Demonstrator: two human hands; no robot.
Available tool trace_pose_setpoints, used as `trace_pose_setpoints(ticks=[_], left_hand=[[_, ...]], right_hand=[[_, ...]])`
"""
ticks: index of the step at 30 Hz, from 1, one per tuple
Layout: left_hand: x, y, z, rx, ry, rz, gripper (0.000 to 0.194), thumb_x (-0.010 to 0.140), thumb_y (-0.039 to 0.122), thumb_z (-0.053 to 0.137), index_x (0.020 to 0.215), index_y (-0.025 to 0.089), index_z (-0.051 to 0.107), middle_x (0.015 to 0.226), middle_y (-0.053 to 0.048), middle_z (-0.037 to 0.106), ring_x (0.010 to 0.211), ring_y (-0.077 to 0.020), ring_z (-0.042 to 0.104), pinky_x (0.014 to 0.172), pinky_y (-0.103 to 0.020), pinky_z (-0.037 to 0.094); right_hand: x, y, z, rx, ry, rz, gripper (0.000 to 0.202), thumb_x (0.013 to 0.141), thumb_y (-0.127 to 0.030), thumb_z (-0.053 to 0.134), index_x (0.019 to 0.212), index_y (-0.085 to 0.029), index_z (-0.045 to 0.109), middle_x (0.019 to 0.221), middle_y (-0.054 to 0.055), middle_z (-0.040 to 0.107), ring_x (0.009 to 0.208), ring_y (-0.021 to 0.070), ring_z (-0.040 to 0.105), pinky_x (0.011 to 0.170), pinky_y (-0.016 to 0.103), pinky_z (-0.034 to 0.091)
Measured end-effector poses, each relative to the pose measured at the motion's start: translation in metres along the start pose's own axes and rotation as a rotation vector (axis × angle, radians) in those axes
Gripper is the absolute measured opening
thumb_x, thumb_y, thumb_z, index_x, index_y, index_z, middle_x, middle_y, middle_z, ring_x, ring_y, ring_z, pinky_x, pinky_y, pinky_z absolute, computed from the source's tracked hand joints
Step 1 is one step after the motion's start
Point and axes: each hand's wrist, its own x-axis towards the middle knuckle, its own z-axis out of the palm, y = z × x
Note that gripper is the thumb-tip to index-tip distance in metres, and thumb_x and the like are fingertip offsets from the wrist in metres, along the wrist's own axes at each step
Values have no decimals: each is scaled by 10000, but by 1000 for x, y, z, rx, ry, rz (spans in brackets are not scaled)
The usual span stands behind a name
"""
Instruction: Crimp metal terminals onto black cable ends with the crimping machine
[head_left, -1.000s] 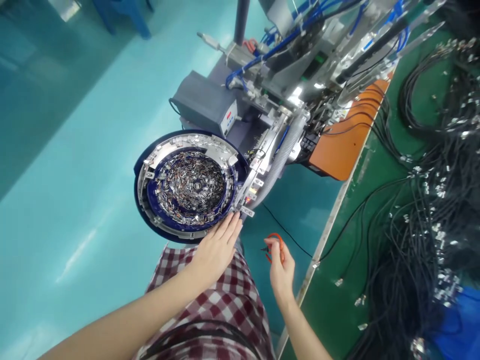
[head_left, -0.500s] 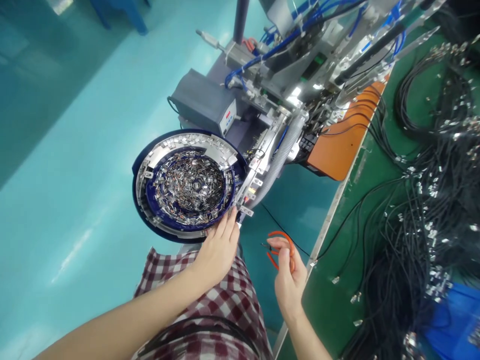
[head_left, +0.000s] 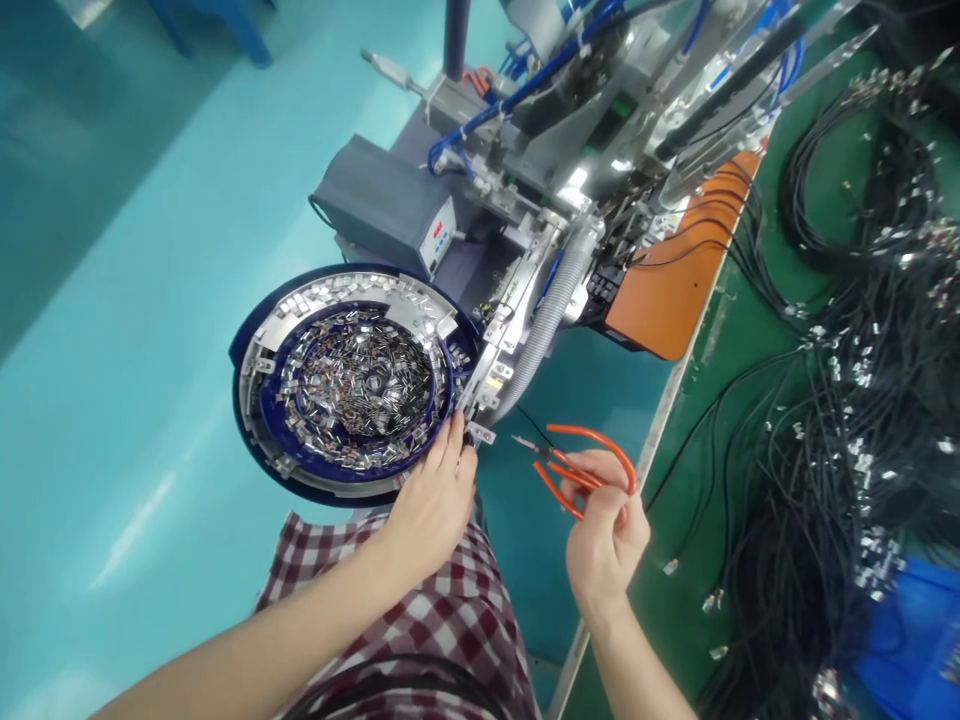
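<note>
My left hand (head_left: 431, 505) lies with its fingers stretched out against the near right rim of a round blue vibratory bowl feeder (head_left: 247, 425), where the metal feed track (head_left: 480, 375) leaves it. Whether the fingertips touch a part is hidden. Small shiny metal connector shells (head_left: 367, 380) fill the bowl and line its outer ledge. To the right, my right hand (head_left: 607, 540) is closed around orange-handled pliers (head_left: 566, 465). Their thin dark jaws point left, toward the end of the track, apart from it.
Behind the bowl stand a grey control box (head_left: 382, 200) and a machine (head_left: 570, 130) with blue air hoses. A ribbed grey hose (head_left: 555, 300) runs beside the track. An orange plate (head_left: 660, 300) borders the green table (head_left: 697, 440), where bundled black cables (head_left: 787, 520) and a blue bin (head_left: 911, 630) lie.
My right hand has moved slightly right and turned the pliers, so their jaws and handles show more plainly. My left hand keeps its place at the bowl's rim. The view has shifted a little.
</note>
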Motion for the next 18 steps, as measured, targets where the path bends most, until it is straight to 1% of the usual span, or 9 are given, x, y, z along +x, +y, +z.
trace_pose_setpoints(ticks=[4,7,9,11,12,14,15,17,18], left_hand=[[-2,0,3,-13,33,-7,285,885,121,431,1161,60,473,1513,-266,197,1390,-366,220,1005,-485,436],[-3,1,0,-23,82,42,302,891,142,431,1176,55,474,1500,-254,240,1389,-364,220,1043,-513,392],[-4,3,-6,-51,108,62,323,889,150,432,1194,56,480,1466,-241,321,1365,-355,284,1047,-519,388],[-11,4,-10,-139,108,40,316,892,166,431,1193,100,505,1378,-201,459,1285,-324,417,1013,-504,427],[-18,2,-11,-214,89,18,298,897,179,428,1175,133,524,1307,-173,530,1218,-300,487,986,-484,454],[-40,-6,-10,-423,7,-59,242,908,227,421,1101,203,567,1145,-114,629,1063,-244,585,910,-411,508],[-54,-13,-7,-536,-57,-149,218,916,259,415,1052,228,583,1091,-92,650,1000,-223,606,859,-369,527],[-86,-36,-2,-709,-116,-410,234,910,383,426,924,241,612,926,-53,683,844,-215,638,735,-333,550],[-101,-51,0,-760,-135,-569,276,886,456,450,872,241,621,853,-35,690,797,-218,647,718,-337,554]], right_hand=[[21,-3,13,-4,-51,48,240,929,-368,460,892,-204,632,888,32,576,618,112,530,537,238,436],[37,-3,19,-5,-47,69,224,920,-374,482,900,-199,621,890,35,593,695,136,565,604,262,467],[48,-1,20,-18,-56,48,233,916,-374,486,865,-195,626,930,45,600,808,168,587,702,300,484],[55,3,21,-33,-135,87,237,904,-383,502,852,-190,629,991,58,609,871,188,593,762,326,479],[56,6,20,-30,-189,138,242,899,-394,506,856,-187,625,1005,64,620,872,192,599,766,328,478],[56,14,16,-26,-295,269,279,904,-426,481,856,-181,605,968,71,649,853,198,615,743,321,479],[54,19,10,-44,-326,319,304,911,-445,455,847,-180,592,921,71,658,837,203,621,724,318,479],[49,29,-11,-186,-322,345,328,911,-472,425,841,-187,571,823,61,645,764,207,618,662,317,471],[47,34,-26,-321,-285,304,319,903,-477,428,853,-192,563,775,53,624,712,207,601,631,321,458]])
